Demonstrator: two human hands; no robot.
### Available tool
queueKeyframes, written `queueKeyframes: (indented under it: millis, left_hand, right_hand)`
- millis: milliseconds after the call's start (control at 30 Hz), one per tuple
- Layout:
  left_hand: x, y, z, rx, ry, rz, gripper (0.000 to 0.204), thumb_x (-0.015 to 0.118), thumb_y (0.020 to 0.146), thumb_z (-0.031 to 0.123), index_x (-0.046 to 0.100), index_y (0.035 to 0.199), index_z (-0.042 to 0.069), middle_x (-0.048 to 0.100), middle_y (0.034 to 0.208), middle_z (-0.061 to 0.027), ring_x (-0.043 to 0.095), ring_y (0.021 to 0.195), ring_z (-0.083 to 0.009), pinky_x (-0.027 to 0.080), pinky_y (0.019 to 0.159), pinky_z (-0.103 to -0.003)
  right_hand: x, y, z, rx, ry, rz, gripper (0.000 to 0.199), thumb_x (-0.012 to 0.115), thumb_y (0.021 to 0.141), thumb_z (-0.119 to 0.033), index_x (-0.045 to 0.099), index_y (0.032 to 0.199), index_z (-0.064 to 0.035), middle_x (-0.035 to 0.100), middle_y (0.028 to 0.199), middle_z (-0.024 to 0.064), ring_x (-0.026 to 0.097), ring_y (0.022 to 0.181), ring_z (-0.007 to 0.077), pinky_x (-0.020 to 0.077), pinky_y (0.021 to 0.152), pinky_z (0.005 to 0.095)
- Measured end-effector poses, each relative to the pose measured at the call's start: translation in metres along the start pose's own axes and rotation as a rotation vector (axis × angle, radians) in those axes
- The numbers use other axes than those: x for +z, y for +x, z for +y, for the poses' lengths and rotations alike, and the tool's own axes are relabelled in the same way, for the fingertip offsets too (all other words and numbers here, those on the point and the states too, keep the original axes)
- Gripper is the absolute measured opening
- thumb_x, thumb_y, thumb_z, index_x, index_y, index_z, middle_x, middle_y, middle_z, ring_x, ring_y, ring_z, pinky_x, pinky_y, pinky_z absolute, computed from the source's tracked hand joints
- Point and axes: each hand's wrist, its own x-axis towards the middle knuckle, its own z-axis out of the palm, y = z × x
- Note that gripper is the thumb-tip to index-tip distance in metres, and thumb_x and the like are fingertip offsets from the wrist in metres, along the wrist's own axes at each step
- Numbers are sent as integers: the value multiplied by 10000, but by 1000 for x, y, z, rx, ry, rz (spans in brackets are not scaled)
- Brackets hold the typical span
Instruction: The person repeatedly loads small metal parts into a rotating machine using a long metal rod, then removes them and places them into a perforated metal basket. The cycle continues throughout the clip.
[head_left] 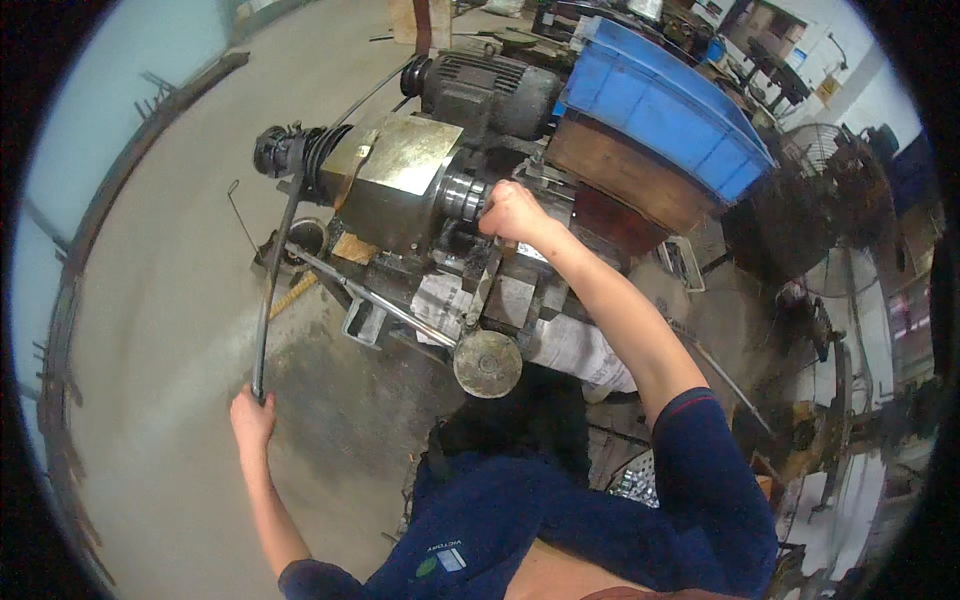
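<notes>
My left hand (252, 418) is wrapped round the lower end of a long dark metal lever (271, 285). That lever rises to the ribbed pulley end (318, 160) of a small lathe's headstock (385, 210). At the other end of the headstock is a shiny round chuck (463, 197). My right hand (515, 212) is closed right at the chuck's face, its fingertips turned toward it. Whatever those fingers pinch is hidden behind the hand. Below stands a round metal disc (487, 364), with a bright steel bar (375, 300) running up from it to the left.
A grimy electric motor (490, 92) sits behind the headstock. Beyond the lathe, a blue plastic crate (665, 110) rests on a wooden box (630, 170). A fan (812, 150) stands at the far right. Small metal parts (636, 482) lie in a container by my right side.
</notes>
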Motion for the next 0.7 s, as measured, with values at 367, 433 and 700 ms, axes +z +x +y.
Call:
queueKeyframes:
  millis: [367, 433, 700]
  left_hand:
    - [-6, 9, 11, 0, 77, 23, 198, 590, 739, 202, 549, 754, 9, 582, 678, -203, 569, 686, -383, 454, 631, -434]
    - [-7, 14, 7, 22, 191, 31, 189, 578, 742, 213, 560, 763, 26, 590, 674, -183, 581, 668, -360, 465, 617, -422]
    - [-16, 164, -163, 234, 689, 255, 252, 559, 710, 94, 516, 954, 51, 591, 643, -106, 577, 560, -283, 448, 534, -400]
  right_hand:
    - [3, 12, -5, 11, 120, 2, 226, 543, 558, -148, 630, 677, 22, 562, 599, 208, 584, 560, 274, 466, 589, 323]
    - [-2, 15, -8, 94, 127, -36, 227, 541, 554, -153, 602, 637, 49, 512, 543, 230, 565, 518, 279, 460, 569, 343]
    - [7, 14, -10, 162, 18, 61, 283, 565, 545, -193, 616, 678, 51, 560, 628, 240, 607, 611, 296, 466, 601, 348]
